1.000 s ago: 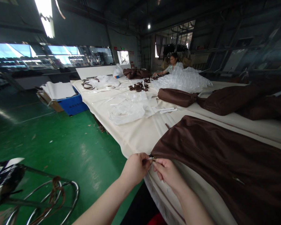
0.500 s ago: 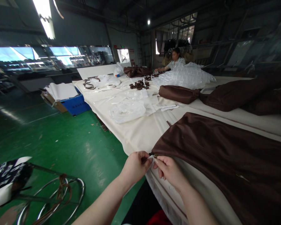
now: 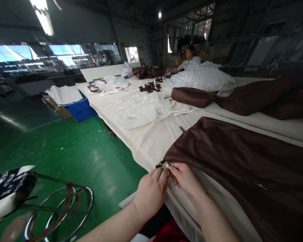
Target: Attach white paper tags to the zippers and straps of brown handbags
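At the edge of the cream-covered table, a small white strip is pinched in closed fingertips by the left hand and right hand, beside the brown leather-like article. The strip is judged light, flexible, tearable; its ends should be gripped.

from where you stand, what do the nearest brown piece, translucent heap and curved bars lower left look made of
Nearest brown piece: leather or imitation leather, perhaps; smooth, softly shiny along its folds.
Translucent heap: probably thin plastic film, crinkled with pale glints.
Curved bars: likely polished metal, from mirror-like streaks.
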The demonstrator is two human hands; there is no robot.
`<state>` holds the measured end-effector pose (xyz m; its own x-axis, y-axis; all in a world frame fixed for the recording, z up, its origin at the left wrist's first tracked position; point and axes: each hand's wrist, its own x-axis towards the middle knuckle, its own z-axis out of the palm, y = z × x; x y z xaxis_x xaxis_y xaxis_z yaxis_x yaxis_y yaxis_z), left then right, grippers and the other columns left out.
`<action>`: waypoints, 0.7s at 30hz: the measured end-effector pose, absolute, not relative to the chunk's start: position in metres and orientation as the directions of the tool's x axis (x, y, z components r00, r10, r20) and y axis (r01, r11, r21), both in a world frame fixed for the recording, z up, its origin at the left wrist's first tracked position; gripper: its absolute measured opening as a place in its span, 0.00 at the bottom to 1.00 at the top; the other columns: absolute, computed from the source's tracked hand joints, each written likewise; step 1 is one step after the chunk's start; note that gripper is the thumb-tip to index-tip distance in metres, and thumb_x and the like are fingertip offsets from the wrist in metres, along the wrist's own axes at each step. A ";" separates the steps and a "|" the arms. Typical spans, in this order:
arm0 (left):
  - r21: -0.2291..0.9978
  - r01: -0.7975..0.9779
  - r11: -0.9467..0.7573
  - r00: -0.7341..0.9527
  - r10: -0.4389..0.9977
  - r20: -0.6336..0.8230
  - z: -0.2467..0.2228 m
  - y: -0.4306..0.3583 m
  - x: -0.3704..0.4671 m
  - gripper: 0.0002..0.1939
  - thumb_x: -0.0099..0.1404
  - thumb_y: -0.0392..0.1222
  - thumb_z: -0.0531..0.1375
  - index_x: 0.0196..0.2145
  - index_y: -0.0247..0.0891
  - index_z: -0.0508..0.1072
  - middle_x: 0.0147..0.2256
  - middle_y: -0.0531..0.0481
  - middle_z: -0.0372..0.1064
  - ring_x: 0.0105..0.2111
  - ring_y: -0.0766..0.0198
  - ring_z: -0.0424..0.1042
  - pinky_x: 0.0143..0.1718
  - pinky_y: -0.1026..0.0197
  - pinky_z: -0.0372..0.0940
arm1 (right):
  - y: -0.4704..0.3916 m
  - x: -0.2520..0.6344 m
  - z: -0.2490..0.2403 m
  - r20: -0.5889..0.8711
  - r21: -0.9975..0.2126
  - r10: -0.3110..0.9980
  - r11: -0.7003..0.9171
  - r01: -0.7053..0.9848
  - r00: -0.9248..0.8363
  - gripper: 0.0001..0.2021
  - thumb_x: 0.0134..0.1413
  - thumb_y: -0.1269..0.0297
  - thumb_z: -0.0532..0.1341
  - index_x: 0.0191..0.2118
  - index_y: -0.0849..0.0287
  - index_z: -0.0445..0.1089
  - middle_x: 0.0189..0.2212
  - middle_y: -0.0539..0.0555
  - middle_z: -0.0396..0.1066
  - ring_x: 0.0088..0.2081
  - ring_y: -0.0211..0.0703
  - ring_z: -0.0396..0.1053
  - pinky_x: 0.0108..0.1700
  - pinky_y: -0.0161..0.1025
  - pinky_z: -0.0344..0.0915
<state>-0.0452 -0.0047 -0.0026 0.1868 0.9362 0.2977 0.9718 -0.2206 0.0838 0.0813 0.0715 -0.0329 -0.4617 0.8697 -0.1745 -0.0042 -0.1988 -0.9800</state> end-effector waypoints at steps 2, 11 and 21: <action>-0.040 0.966 -0.255 0.256 0.930 0.263 -0.010 -0.007 -0.049 0.21 0.66 0.31 0.52 0.56 0.37 0.66 0.49 0.42 0.71 0.44 0.55 0.73 0.41 0.56 0.71 | 0.072 0.081 -0.032 -0.194 -0.975 0.870 -0.222 -0.009 -0.454 0.17 0.50 0.50 0.60 0.20 0.57 0.62 0.11 0.43 0.55 0.12 0.30 0.49 0.15 0.32 0.43; 0.210 0.961 -0.182 0.144 0.972 0.185 0.001 -0.004 -0.055 0.18 0.66 0.30 0.50 0.52 0.38 0.66 0.46 0.43 0.72 0.43 0.55 0.73 0.43 0.54 0.70 | 0.070 0.086 -0.033 -0.135 -0.984 0.858 -0.176 -0.037 -0.495 0.19 0.54 0.50 0.60 0.20 0.57 0.62 0.08 0.42 0.54 0.12 0.30 0.47 0.17 0.32 0.42; 0.525 0.850 0.047 -0.022 0.998 -0.055 0.043 0.018 -0.053 0.17 0.69 0.45 0.48 0.29 0.37 0.72 0.26 0.47 0.72 0.25 0.61 0.69 0.27 0.62 0.56 | 0.068 0.092 -0.031 -0.012 -0.986 0.873 -0.092 -0.141 -0.488 0.20 0.54 0.46 0.60 0.22 0.58 0.64 0.12 0.43 0.54 0.16 0.32 0.50 0.20 0.33 0.47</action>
